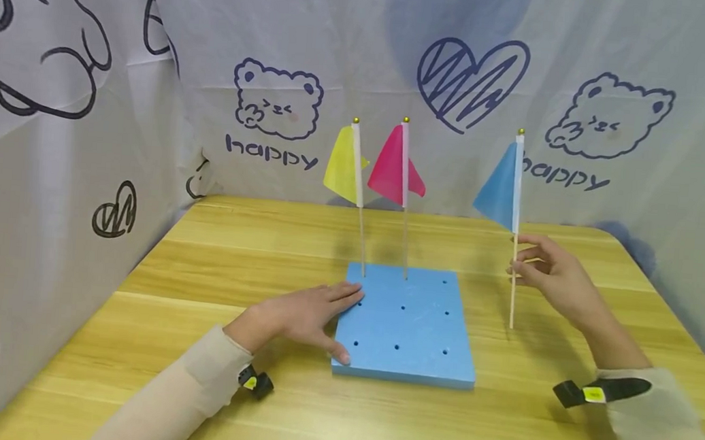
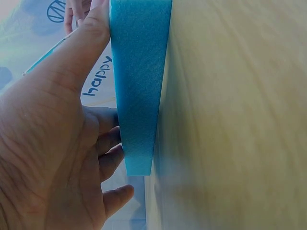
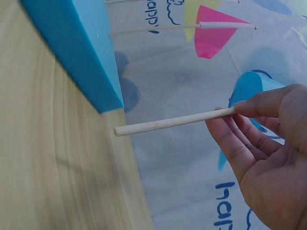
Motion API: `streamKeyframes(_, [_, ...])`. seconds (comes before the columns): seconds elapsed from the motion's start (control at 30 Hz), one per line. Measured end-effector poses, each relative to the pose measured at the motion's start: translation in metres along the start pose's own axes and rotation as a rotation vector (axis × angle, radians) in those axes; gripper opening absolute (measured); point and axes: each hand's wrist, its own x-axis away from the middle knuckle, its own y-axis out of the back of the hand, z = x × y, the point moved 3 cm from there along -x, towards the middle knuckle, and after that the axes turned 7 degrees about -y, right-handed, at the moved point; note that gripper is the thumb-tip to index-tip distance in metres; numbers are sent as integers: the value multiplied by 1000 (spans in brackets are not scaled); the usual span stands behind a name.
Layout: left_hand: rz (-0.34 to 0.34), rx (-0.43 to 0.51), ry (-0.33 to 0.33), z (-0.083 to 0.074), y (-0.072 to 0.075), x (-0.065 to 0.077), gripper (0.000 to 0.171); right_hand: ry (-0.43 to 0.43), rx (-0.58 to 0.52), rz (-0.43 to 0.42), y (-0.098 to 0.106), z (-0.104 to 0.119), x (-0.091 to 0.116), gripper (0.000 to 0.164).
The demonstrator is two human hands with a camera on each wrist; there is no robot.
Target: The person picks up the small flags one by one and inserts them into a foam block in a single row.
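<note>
A light-blue foam board [image 1: 421,330] with rows of small holes lies on the table. My left hand [image 1: 305,315] rests along its left edge, fingers extended over the top and thumb at the near corner. In the board's far row stand a yellow flag [image 1: 344,168] and a pink flag [image 1: 391,168], both upright on thin sticks. To the right of the board, my right hand [image 1: 554,275] pinches the wooden stick of a blue flag [image 1: 502,189], held upright. In the right wrist view the bare lower end of that stick [image 3: 158,125] points away from the fingers, over the table.
The wooden table [image 1: 234,239] extends around the board. Behind it and on the left hangs a pale cloth [image 1: 364,57] printed with bears, hearts and lettering. Black wrist cameras [image 1: 570,394] are strapped over the sleeves.
</note>
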Motion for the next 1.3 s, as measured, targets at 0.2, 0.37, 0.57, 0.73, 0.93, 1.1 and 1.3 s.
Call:
streamKeyframes(0.2, [-2, 1, 4, 0, 0, 0, 117, -8, -32, 3, -10, 6, -12, 49])
streamKeyframes(0.37, [-1, 3, 0, -1, 0, 0, 117, 2, -20, -3, -18, 14, -20, 46])
streamKeyframes(0.57, [-2, 0, -2, 0, 0, -1, 117, 0, 65, -20, -27, 22, -30, 45])
streamKeyframes(0.73, [2, -2, 3, 1, -1, -1, 117, -4, 65, -23, -34, 23, -38, 45])
streamKeyframes(0.93, [-5, 2, 1, 0, -2, 0, 116, 33, -1, -42, -42, 20, -50, 41])
streamKeyframes(1.1, [1, 9, 8, 0, -1, 1, 116, 41, -20, -75, -49, 18, -58, 40])
streamKeyframes(1.3, [0, 1, 5, 0, -1, 0, 116, 46, -43, -79, -58, 16, -66, 40])
